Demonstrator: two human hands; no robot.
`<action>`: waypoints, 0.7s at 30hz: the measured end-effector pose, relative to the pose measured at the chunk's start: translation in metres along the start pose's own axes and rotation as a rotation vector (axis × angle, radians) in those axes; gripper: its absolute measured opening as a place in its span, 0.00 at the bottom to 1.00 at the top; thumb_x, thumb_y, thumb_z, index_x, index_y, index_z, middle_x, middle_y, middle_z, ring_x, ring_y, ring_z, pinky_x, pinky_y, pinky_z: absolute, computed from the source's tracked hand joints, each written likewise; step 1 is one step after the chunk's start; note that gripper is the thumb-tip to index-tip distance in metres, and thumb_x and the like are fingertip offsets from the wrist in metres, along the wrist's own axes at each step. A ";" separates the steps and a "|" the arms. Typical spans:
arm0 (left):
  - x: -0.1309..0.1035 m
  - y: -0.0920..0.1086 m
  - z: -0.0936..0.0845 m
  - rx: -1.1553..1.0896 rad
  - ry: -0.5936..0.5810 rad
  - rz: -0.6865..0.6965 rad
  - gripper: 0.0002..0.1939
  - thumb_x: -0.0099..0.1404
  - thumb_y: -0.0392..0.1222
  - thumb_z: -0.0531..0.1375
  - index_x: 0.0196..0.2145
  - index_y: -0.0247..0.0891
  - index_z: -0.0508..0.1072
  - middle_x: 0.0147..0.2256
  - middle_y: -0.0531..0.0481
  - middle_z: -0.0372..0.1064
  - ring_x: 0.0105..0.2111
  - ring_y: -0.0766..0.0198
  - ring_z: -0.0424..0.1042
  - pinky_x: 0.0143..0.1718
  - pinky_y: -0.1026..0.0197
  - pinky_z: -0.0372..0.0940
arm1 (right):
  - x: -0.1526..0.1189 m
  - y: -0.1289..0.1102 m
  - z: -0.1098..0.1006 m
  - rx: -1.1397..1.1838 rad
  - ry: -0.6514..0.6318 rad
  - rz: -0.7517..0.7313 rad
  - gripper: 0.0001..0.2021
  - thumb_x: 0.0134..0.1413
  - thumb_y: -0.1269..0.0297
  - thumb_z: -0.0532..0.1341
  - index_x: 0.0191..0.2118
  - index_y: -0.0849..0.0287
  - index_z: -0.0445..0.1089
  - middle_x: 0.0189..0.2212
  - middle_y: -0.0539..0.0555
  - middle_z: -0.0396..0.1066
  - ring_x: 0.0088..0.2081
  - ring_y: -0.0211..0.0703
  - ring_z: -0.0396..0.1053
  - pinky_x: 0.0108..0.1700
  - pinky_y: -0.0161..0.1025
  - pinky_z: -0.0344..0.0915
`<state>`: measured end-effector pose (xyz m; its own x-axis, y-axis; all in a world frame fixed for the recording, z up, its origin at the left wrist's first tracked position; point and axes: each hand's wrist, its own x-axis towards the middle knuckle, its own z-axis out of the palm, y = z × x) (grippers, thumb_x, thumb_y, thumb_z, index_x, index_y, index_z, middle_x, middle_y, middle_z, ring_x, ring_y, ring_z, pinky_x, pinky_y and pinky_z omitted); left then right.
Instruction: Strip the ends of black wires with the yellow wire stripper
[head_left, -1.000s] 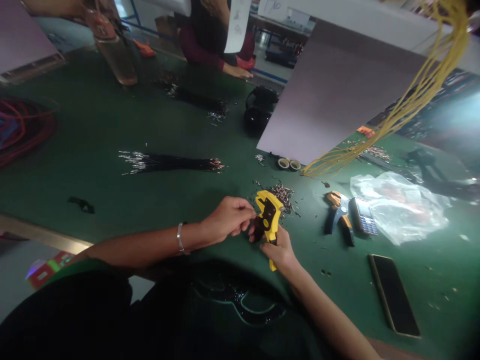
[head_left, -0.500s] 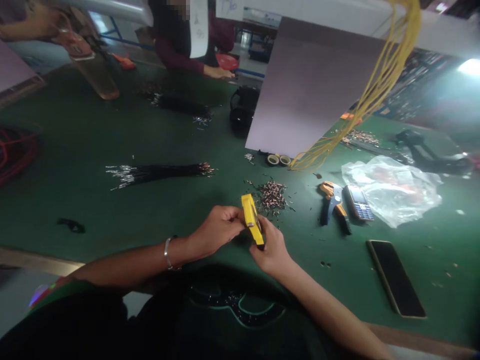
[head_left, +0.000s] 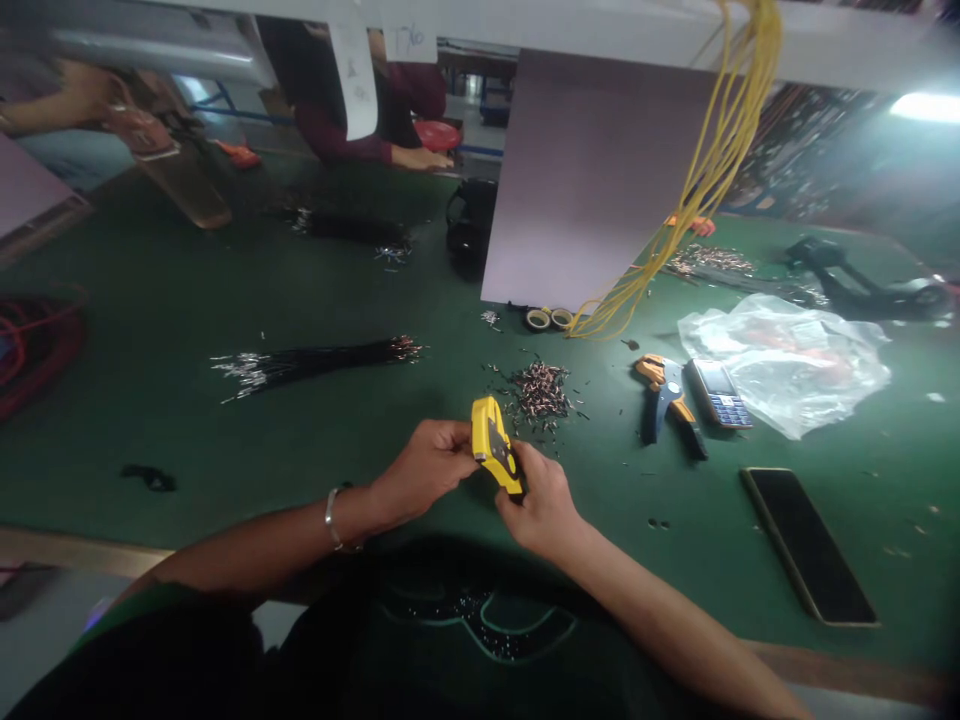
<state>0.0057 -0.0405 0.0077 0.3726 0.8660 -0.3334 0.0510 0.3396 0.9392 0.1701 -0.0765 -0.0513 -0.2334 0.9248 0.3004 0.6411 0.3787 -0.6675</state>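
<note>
My right hand is wrapped round a yellow wire stripper with a dark inset, held upright above the table's near side. My left hand, with a silver bangle at the wrist, is pinched closed against the tool's left side; what its fingers hold is hidden. Just beyond the tool lies a pile of short copper-and-black cuttings. To the left, a bundle of black wires lies flat, with silvery ends at its left and copper-coloured ends at its right.
Orange-and-black pliers, a keypad phone, a clear plastic bag and a smartphone lie to the right. Yellow wires hang beside a grey panel. Tape rolls sit at its foot. Across the table, a co-worker's hand rests.
The yellow wire stripper has turned so more of its dark face shows, and it has shifted slightly left with both hands. The head view has shifted a little.
</note>
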 end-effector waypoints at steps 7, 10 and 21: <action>0.001 0.000 0.001 -0.031 0.026 -0.002 0.05 0.46 0.35 0.56 0.15 0.36 0.63 0.14 0.61 0.48 0.16 0.76 0.44 0.18 0.67 0.42 | 0.001 -0.002 -0.001 -0.034 0.012 -0.033 0.15 0.41 0.72 0.54 0.40 0.58 0.60 0.27 0.54 0.68 0.27 0.47 0.68 0.29 0.40 0.61; 0.001 0.000 0.002 -0.027 0.035 -0.022 0.06 0.46 0.35 0.56 0.15 0.36 0.63 0.13 0.62 0.47 0.16 0.76 0.43 0.18 0.67 0.40 | 0.001 -0.002 -0.001 -0.033 0.005 -0.027 0.13 0.41 0.72 0.54 0.37 0.58 0.59 0.24 0.53 0.66 0.25 0.45 0.66 0.27 0.39 0.59; 0.002 -0.006 0.000 -0.040 0.006 -0.049 0.05 0.48 0.35 0.59 0.18 0.34 0.66 0.15 0.62 0.51 0.16 0.77 0.45 0.18 0.67 0.40 | -0.002 0.000 0.005 0.009 0.004 0.008 0.10 0.40 0.73 0.52 0.34 0.57 0.58 0.21 0.48 0.63 0.21 0.40 0.62 0.24 0.35 0.56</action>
<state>0.0063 -0.0407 0.0015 0.3650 0.8502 -0.3795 0.0318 0.3960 0.9177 0.1673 -0.0786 -0.0550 -0.2254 0.9276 0.2978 0.6361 0.3717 -0.6762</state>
